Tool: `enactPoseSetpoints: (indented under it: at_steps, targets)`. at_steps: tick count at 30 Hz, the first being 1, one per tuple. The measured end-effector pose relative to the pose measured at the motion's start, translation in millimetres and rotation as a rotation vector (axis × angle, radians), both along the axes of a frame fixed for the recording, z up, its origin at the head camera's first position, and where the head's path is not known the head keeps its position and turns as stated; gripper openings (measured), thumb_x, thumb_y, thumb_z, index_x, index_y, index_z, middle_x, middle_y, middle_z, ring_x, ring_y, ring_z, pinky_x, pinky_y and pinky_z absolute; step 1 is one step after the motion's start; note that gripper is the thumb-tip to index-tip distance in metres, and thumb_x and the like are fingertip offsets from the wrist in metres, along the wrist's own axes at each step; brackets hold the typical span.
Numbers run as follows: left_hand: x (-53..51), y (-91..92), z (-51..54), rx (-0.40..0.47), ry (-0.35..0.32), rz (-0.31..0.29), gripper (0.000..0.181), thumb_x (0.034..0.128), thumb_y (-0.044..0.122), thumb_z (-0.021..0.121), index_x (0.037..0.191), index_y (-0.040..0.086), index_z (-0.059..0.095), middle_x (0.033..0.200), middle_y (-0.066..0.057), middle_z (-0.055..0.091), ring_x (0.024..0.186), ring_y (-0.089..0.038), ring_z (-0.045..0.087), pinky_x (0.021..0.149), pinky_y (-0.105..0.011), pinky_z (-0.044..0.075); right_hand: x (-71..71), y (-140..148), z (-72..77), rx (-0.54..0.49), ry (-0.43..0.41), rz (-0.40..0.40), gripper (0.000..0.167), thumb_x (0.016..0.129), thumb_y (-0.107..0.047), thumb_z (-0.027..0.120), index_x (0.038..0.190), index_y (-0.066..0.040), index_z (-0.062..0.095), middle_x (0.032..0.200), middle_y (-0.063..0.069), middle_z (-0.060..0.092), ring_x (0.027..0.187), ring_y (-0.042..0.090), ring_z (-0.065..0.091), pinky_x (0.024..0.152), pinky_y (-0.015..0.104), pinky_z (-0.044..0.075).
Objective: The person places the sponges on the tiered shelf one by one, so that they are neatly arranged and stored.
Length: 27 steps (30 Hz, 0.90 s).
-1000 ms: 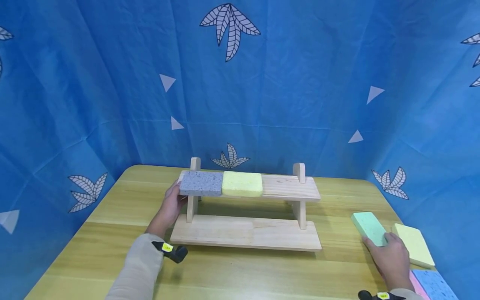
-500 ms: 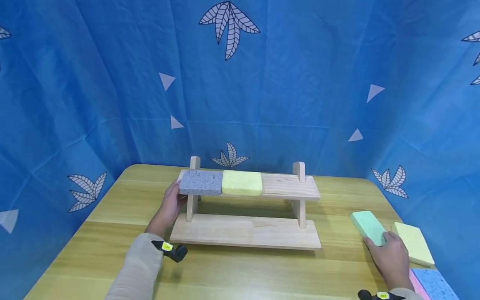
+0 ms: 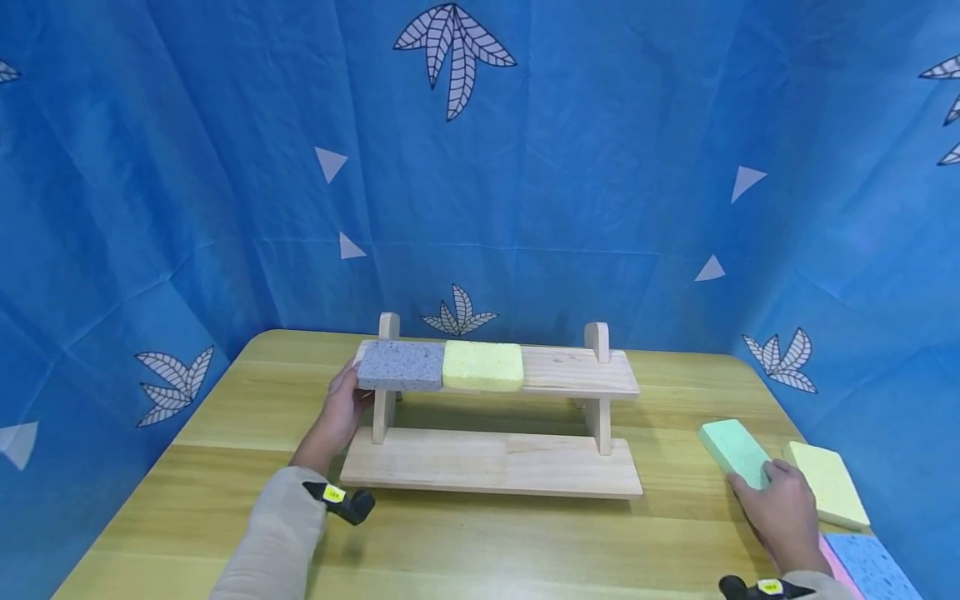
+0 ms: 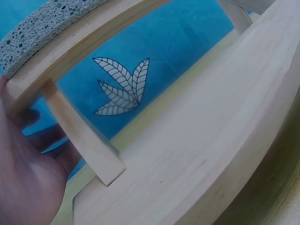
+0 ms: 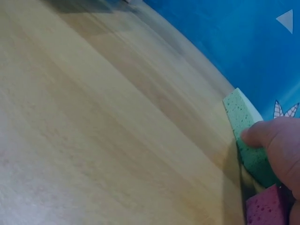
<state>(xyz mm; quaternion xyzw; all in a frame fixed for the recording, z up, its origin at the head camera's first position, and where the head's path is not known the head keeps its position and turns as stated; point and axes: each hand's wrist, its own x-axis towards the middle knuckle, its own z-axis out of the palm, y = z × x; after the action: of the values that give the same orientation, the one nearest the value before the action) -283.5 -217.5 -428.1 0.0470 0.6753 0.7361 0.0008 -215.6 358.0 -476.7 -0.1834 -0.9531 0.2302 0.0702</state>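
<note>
A two-tier wooden shelf [image 3: 577,372] stands on the table. My left hand [image 3: 339,418] grips the left end of its upper board; in the left wrist view the fingers [image 4: 47,137] reach behind the board beside the upright. A grey-purple speckled sponge [image 3: 401,364] lies on the upper board at that end, against a yellow sponge [image 3: 482,365]. Over at the table's right side, my right hand [image 3: 783,510] pinches the near end of a light green sponge [image 3: 733,450]. In the right wrist view the thumb [image 5: 255,134] presses the face of that sponge.
Another yellow sponge [image 3: 827,485] lies just right of my right hand. Nearer me are a blue speckled sponge [image 3: 872,568] and a pink sponge [image 5: 268,208], partly hidden by the hand and sleeve. A blue patterned curtain [image 3: 525,183] hangs behind and beside the table [image 3: 465,550].
</note>
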Motion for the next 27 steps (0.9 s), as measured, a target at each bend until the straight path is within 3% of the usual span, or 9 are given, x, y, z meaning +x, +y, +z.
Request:
enactPoseSetpoints:
  at_steps: [5,9,12,15,18,27]
  targets:
    - [-0.4,-0.5,-0.5,-0.004,0.002,0.001,0.048,0.1040,0.032,0.021,0.146,0.011,0.031,0.127,0.000,0.046,0.116,-0.008,0.048,0.110,-0.042,0.028,-0.3,5,5.6,0.027,0.018,0.066,0.069,0.084,-0.028,0.064,0.120,0.027,0.042,0.119,0.044,0.042,0.108,0.057,0.043,0.091,0.063,0.037]
    - [-1.1,-1.0,-0.8,-0.018,0.011,0.001,0.049,0.1038,0.035,0.021,0.146,0.011,0.031,0.129,-0.001,0.046,0.117,-0.009,0.047,0.111,-0.043,0.027,-1.3,5,8.5,0.023,0.015,0.072,0.061,0.084,-0.027,0.065,0.113,0.024,0.048,0.104,0.040,0.050,0.093,0.050,0.050,0.082,0.059,0.041]
    - [-1.4,-0.9,-1.2,-0.017,0.004,-0.001,0.049,0.1039,0.034,0.020,0.146,0.012,0.031,0.131,-0.003,0.044,0.118,-0.010,0.046,0.111,-0.043,0.026,-1.6,5,9.2,-0.008,-0.028,0.056,0.067,0.084,-0.029,0.064,0.120,0.023,0.045,0.116,0.042,0.046,0.104,0.054,0.046,0.090,0.061,0.038]
    - [-1.2,-0.5,-1.5,-0.012,-0.006,0.000,0.048,0.1040,0.031,0.019,0.146,0.011,0.030,0.132,-0.005,0.043,0.118,-0.012,0.046,0.111,-0.042,0.027,-2.3,4,11.4,-0.049,-0.075,0.039,0.078,0.086,-0.033,0.063,0.129,0.025,0.033,0.131,0.044,0.032,0.120,0.057,0.033,0.100,0.062,0.030]
    - [-1.4,-0.2,-2.1,-0.012,-0.007,0.002,0.047,0.1040,0.031,0.019,0.145,0.010,0.031,0.132,-0.006,0.042,0.119,-0.014,0.045,0.111,-0.042,0.027,-2.8,3,15.4,-0.098,-0.092,0.035,0.083,0.087,-0.039,0.061,0.132,0.022,0.029,0.134,0.043,0.029,0.123,0.057,0.029,0.102,0.062,0.027]
    - [-1.3,-0.3,-0.9,-0.020,-0.013,0.004,0.049,0.1041,0.032,0.018,0.147,0.011,0.028,0.140,-0.011,0.037,0.132,-0.026,0.035,0.113,-0.043,0.024,-3.8,-11,40.5,-0.112,0.024,0.091,0.081,0.088,-0.042,0.060,0.133,0.019,0.033,0.135,0.041,0.031,0.122,0.057,0.030,0.099,0.064,0.029]
